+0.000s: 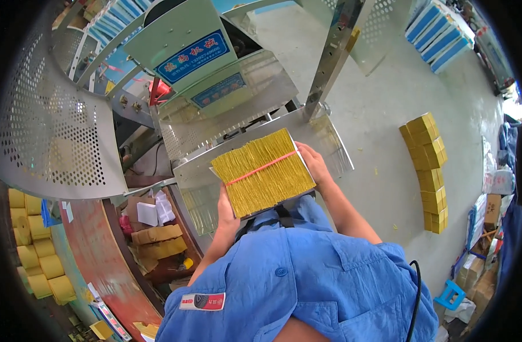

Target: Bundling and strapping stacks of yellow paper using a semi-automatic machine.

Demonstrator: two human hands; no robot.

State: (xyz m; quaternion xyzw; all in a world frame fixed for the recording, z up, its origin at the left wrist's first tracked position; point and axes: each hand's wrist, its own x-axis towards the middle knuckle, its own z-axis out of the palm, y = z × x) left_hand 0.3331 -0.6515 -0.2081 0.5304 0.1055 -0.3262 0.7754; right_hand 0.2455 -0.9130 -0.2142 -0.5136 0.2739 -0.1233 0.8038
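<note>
I hold a thick square stack of yellow paper sheets (263, 172), bound across its middle by a thin red band, just above the steel tray (335, 145) of a pale green machine (187, 51). My left hand (228, 212) grips the stack's near left edge. My right hand (313, 162) grips its right edge. The fingers under the stack are hidden.
A perforated metal guard (55, 131) curves at the left. Yellow bundles (35, 251) lie stacked at the lower left, and more yellow bundles (429, 171) stand in a row on the floor at the right. Brown packets (158, 239) sit on a shelf below. Blue-and-white packs (437, 31) lie far right.
</note>
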